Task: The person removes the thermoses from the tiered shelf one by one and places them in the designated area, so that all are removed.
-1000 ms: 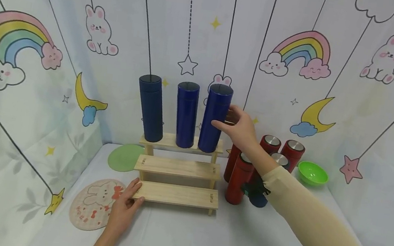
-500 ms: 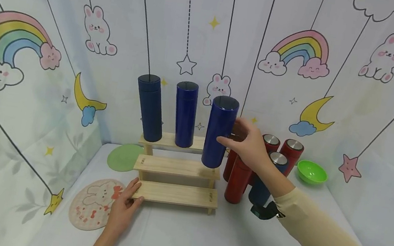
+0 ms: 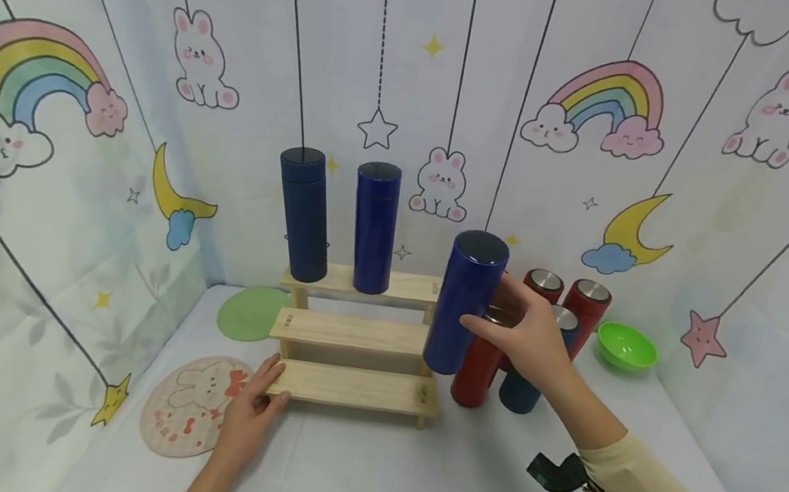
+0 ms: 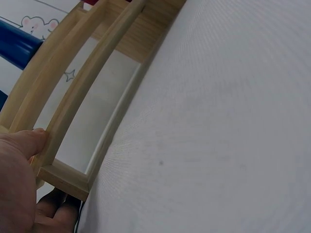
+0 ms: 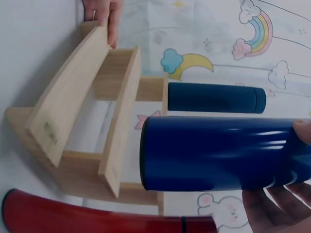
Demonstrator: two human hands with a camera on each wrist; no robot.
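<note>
My right hand (image 3: 529, 336) grips a shiny blue thermos (image 3: 466, 302), fingers and thumb around its side. The thermos is upright, slightly tilted, in front of the right end of a three-step wooden rack (image 3: 359, 334). In the right wrist view, the held thermos (image 5: 214, 155) lies across the middle. A dark blue thermos (image 3: 303, 216) and another shiny blue thermos (image 3: 372, 230) stand on the top step. My left hand (image 3: 247, 419) holds the left end of the lowest step; the left wrist view shows its thumb (image 4: 34, 140) on the wood and fingertips below the end piece.
Right of the rack stand several red thermoses (image 3: 587, 302) and a dark blue thermos (image 3: 519, 391), partly behind my right hand. A green bowl (image 3: 626, 346) is at the far right. A green round mat (image 3: 249, 314) and a pink bunny mat (image 3: 189, 411) lie to the left.
The right hand has lifted the blue thermos off the right end of the top step and carried it down, right and toward me. The left hand has stayed on the rack.
</note>
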